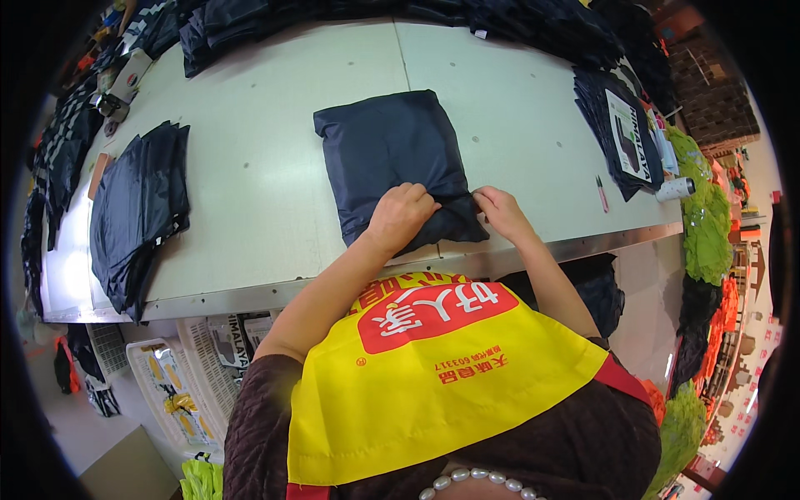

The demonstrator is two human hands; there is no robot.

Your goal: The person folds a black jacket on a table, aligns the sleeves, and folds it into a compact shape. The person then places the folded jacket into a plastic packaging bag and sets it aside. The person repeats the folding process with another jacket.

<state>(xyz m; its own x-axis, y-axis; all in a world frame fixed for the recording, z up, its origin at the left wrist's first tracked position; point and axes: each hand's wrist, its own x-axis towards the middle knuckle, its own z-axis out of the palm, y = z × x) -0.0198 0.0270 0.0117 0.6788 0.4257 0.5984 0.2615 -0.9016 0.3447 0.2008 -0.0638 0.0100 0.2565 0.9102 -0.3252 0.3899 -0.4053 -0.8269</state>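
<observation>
Now both hands (402, 218) (503, 215) pinching dark fabric bundle (385, 150); below table (262, 175), white basket (205, 362) apparently holding yellow-patterned items (179, 404).

One dark navy fabric piece (387, 154), faintly glossy, folded to a near-rectangle, lies flat and slightly askew on the pale tabletop (250, 167), reaching near its front edge; lower portion creased

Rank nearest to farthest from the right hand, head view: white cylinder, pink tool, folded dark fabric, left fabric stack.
1. Folded dark fabric: touching the right hand.
2. Pink tool: right of hand.
3. White cylinder: farther right.
4. Left fabric stack: far left.
</observation>
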